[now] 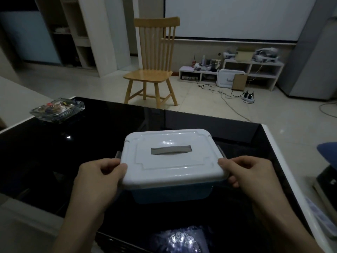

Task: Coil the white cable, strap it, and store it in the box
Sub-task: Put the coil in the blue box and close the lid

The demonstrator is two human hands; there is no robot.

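A light blue box point(171, 193) with a white lid point(173, 161) stands on the black glass table point(91, 143), near the front. A grey handle lies flat in the lid's recess. My left hand point(99, 177) grips the lid's left edge beside the left side latch, fingers curled under the rim. On the opposite edge, my right hand point(249, 172) holds the lid by the right latch in the same way. The lid sits on the box, tilted slightly. No white cable is in view.
A glass ashtray point(57, 109) with small items sits at the table's far left. A wooden chair point(155, 63) stands beyond the table. A crinkled plastic bag point(180, 240) lies at the near edge. Books and a blue object lie at the right.
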